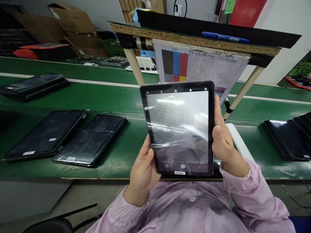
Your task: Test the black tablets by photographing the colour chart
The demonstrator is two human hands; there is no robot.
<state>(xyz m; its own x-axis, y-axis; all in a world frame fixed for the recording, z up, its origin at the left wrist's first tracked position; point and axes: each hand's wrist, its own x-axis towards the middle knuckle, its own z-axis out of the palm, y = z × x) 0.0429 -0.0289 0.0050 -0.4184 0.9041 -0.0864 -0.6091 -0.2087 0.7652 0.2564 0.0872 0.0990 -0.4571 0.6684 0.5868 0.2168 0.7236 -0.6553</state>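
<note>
At left, dark tablets (89,139) are laid flat, probably for stability. The left hand (143,170) is closed on the lower left edge of the lit tablet (179,129), held up before a printed chart (198,64); its right edge is gripped by the right hand (223,139), apparently for steadiness.

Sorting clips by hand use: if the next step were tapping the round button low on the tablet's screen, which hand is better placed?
Probably the left hand: its thumb sits low at the left edge of the tablet, nearer the round button. The right hand is higher, at the opposite edge.
</note>
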